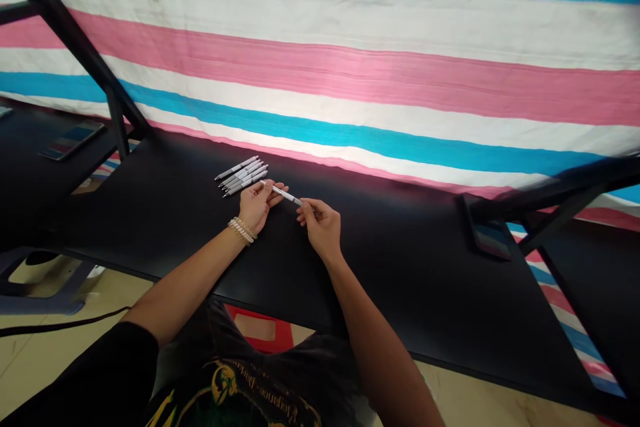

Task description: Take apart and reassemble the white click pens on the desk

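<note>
A white pen (284,195) is held level just above the black table (400,267), between both of my hands. My left hand (257,205), with a beaded bracelet on the wrist, grips its left end with closed fingers. My right hand (320,223) pinches its right tip. Just beyond my left hand, several white pens (243,175) lie side by side in a row on the table.
A striped pink, white and blue tarp (350,67) hangs behind the table. Black frame bars cross at the left (75,47) and right (550,207). A phone (70,140) lies on the neighbouring table at left. A red object (260,330) sits on the floor below.
</note>
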`<action>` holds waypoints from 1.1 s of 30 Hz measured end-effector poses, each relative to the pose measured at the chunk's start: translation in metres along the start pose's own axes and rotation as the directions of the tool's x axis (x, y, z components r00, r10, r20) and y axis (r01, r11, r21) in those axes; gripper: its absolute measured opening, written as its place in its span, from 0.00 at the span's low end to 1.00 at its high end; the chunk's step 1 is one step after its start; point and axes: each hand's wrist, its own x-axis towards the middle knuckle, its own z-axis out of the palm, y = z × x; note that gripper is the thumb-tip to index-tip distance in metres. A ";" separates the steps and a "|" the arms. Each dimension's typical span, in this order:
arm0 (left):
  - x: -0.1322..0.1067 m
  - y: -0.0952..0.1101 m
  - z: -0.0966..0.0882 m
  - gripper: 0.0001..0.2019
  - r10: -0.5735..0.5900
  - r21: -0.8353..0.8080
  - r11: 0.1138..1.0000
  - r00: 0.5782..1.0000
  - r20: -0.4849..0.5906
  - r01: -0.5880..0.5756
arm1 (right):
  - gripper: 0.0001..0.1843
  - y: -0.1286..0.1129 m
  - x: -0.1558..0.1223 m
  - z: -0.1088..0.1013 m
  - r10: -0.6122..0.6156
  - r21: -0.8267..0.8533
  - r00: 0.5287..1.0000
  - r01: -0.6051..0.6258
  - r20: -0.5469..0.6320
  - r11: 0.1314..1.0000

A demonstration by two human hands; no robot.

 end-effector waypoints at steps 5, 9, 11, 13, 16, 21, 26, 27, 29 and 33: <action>-0.001 0.001 0.002 0.11 0.000 -0.018 1.000 1.000 -0.007 0.000 | 0.16 0.002 0.001 0.001 0.018 0.048 1.000 -0.017 -0.024 0.999; -0.001 0.001 0.002 0.10 0.010 -0.031 0.999 1.000 -0.002 -0.010 | 0.12 0.002 0.001 0.001 -0.055 0.015 0.998 0.055 -0.022 0.998; -0.001 0.001 0.002 0.10 0.011 -0.028 1.000 1.000 -0.002 -0.011 | 0.15 0.001 0.002 0.001 -0.040 0.029 0.999 0.040 -0.021 0.999; -0.001 0.001 0.002 0.10 0.008 -0.017 1.000 1.000 0.000 -0.008 | 0.13 0.000 0.001 0.001 -0.027 0.024 0.999 0.028 -0.022 0.999; -0.001 0.002 0.002 0.09 0.007 -0.006 1.000 1.000 0.005 -0.007 | 0.12 0.000 0.000 0.001 -0.112 -0.057 0.994 0.111 -0.015 0.992; -0.002 0.002 0.003 0.09 0.011 -0.006 1.000 1.000 0.020 -0.011 | 0.23 0.004 -0.001 0.003 -0.036 -0.105 0.999 0.036 -0.003 0.994; 0.001 0.005 0.001 0.10 0.028 -0.019 0.999 0.999 -0.016 -0.029 | 0.15 -0.001 0.000 -0.004 -0.255 -0.457 0.964 0.261 0.077 0.850; 0.003 0.006 0.000 0.09 0.040 -0.030 0.999 0.999 -0.027 -0.041 | 0.17 -0.003 0.001 -0.007 -0.285 -0.501 0.955 0.284 0.078 0.817; 0.006 0.010 -0.002 0.08 0.060 -0.054 0.997 0.997 -0.054 -0.063 | 0.18 -0.006 0.002 -0.013 -0.317 -0.539 0.948 0.286 0.037 0.792; 0.008 0.014 -0.004 0.06 0.062 -0.084 0.994 0.995 -0.080 -0.069 | 0.17 -0.008 0.003 -0.019 -0.342 -0.525 0.938 0.267 -0.049 0.808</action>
